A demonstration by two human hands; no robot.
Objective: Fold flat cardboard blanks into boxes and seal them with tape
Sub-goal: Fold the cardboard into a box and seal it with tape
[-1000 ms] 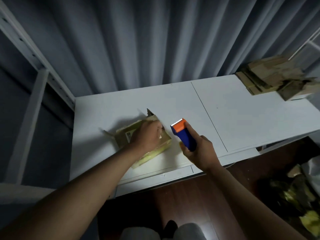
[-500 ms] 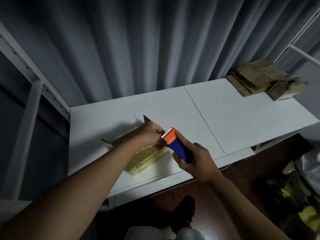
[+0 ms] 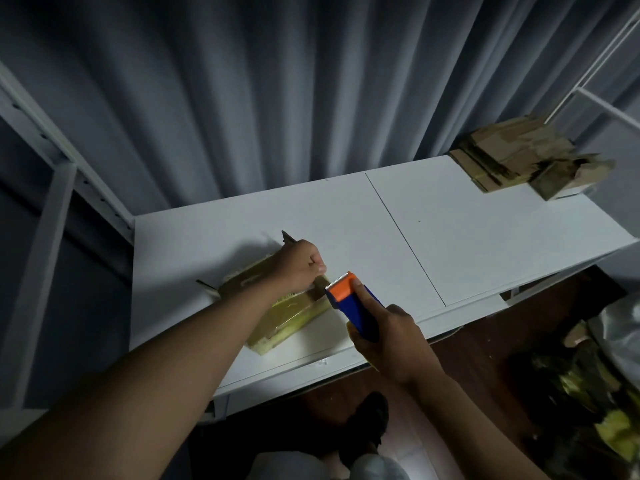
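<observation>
Gripping the tape dispenser (image 3: 349,303), the right hand (image 3: 391,341) hovers over the counter (image 3: 485,237) edge; the left hand (image 3: 301,266) pinches tape beside the box (image 3: 287,317).

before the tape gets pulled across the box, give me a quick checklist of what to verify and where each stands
1. Left hand on the box, curled at its far end, steadying it: ok.
2. Right hand gripping the tape dispenser: ok.
3. Dispenser's serrated orange edge at the box's right end: ok.
4. Tape end stuck to the cardboard: cannot tell, too dim.
5. Top flaps fully closed: cannot tell, left hand covers them.
6. Box resting on the table, away from the front edge: ok.
</observation>
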